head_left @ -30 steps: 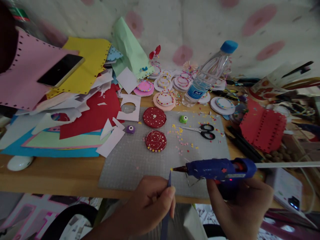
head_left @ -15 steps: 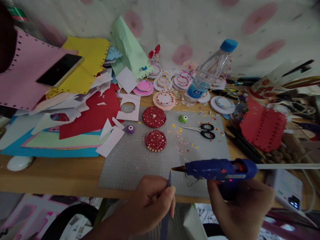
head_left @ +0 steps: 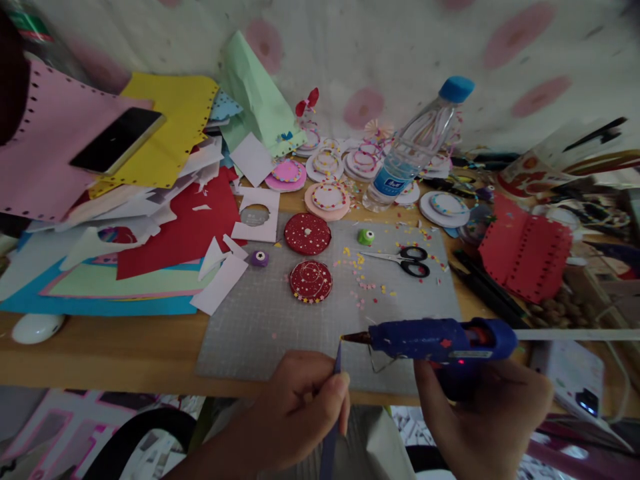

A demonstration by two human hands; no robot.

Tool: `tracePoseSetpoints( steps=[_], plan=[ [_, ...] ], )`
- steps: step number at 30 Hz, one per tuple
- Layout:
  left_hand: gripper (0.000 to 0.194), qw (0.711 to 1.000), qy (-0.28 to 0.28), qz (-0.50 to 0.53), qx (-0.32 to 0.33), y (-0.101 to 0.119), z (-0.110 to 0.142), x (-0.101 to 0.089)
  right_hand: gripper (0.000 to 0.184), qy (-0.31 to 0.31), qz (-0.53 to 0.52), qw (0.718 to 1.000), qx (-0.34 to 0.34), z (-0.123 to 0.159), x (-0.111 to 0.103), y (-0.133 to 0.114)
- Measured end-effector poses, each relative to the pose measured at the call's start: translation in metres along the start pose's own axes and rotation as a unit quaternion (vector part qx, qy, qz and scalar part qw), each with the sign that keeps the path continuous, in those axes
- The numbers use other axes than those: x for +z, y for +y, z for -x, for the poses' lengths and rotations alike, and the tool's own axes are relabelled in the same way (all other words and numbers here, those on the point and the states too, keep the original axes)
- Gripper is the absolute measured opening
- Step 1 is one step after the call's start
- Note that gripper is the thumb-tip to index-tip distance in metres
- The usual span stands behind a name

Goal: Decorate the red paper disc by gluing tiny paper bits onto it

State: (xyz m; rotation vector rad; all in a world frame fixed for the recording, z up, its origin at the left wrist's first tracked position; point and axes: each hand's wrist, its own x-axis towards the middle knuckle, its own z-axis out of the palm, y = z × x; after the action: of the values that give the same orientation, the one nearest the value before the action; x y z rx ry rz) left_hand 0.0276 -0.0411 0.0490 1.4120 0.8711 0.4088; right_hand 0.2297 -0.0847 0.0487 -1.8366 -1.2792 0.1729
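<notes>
My left hand [head_left: 300, 410] is closed in a pinch on a thin blue paper strip [head_left: 339, 359] that stands upright at the table's front edge. My right hand [head_left: 487, 423] grips a blue glue gun [head_left: 440, 339], its nozzle tip touching the top end of the strip. Both hands hover over the near edge of a grey cutting mat [head_left: 260, 320]. Two red glittery discs [head_left: 311, 281] lie on the mat's middle.
Black-handled scissors [head_left: 407, 260], a green punch [head_left: 366, 237], a purple punch [head_left: 259, 258] and scattered confetti lie on the mat. Coloured paper sheets [head_left: 165, 143] with a phone [head_left: 117, 141] pile at left. A water bottle [head_left: 415, 150], decorated round pieces and red card [head_left: 525, 257] stand behind and right.
Almost nothing moved; the glue gun's nozzle stays at the strip's tip, and the view shifted very slightly.
</notes>
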Motion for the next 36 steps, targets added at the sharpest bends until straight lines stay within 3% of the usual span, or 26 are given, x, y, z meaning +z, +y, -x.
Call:
tracePoseSetpoints(
  steps=[8, 11, 16, 20, 22, 24, 26, 27, 28, 29, 30, 32, 33, 36],
  plan=[
    [0.058, 1.0, -0.008, 0.018, -0.006, 0.0, 0.0, -0.001, 0.023, -0.001, 0.006, 0.999, 0.032, 0.0, 0.002, 0.001],
    [0.06, 0.999, -0.006, 0.044, -0.006, -0.001, -0.001, -0.002, 0.035, 0.024, 0.038, 0.996, 0.081, -0.003, 0.002, 0.012],
    [0.059, 0.995, 0.009, 0.098, -0.004, -0.004, -0.004, -0.002, 0.052, -0.028, 0.151, 0.971, 0.185, -0.009, 0.003, 0.07],
    [0.058, 0.989, 0.021, 0.147, -0.014, -0.007, -0.007, -0.002, 0.066, -0.027, 0.269, 0.952, 0.141, -0.011, 0.0, 0.109],
    [0.057, 0.986, 0.038, 0.162, -0.015, -0.009, -0.01, 0.0, 0.065, 0.015, 0.283, 0.953, 0.103, -0.01, -0.002, 0.106],
    [0.055, 0.984, 0.061, 0.169, -0.008, -0.013, -0.013, 0.003, 0.055, 0.051, 0.231, 0.969, 0.071, -0.006, -0.004, 0.087],
    [0.053, 0.982, 0.083, 0.169, 0.0, -0.017, -0.017, 0.007, 0.04, 0.003, 0.077, 0.993, 0.088, 0.002, -0.002, 0.059],
    [0.052, 0.981, 0.091, 0.17, 0.004, -0.019, -0.018, 0.009, 0.038, -0.064, -0.031, 0.989, 0.129, 0.008, 0.002, 0.044],
    [0.051, 0.98, 0.095, 0.175, 0.009, -0.02, -0.02, 0.01, 0.039, -0.171, -0.145, 0.959, 0.174, 0.014, 0.006, 0.03],
    [0.051, 0.978, 0.098, 0.183, 0.011, -0.021, -0.021, 0.012, 0.045, -0.296, -0.265, 0.891, 0.218, 0.022, 0.013, 0.017],
    [0.051, 0.976, 0.098, 0.194, 0.013, -0.021, -0.022, 0.013, 0.051, -0.381, -0.362, 0.803, 0.282, 0.03, 0.019, 0.007],
    [0.05, 0.973, 0.098, 0.206, 0.025, -0.019, -0.024, 0.014, 0.057, -0.444, -0.495, 0.65, 0.366, 0.044, 0.033, -0.007],
    [0.05, 0.973, 0.099, 0.206, 0.037, -0.018, -0.024, 0.014, 0.058, -0.451, -0.53, 0.6, 0.394, 0.049, 0.039, -0.011],
    [0.047, 0.973, 0.106, 0.184, 0.085, -0.014, -0.025, 0.012, 0.046, -0.421, -0.621, 0.496, 0.438, 0.055, 0.049, -0.013]
  ],
)
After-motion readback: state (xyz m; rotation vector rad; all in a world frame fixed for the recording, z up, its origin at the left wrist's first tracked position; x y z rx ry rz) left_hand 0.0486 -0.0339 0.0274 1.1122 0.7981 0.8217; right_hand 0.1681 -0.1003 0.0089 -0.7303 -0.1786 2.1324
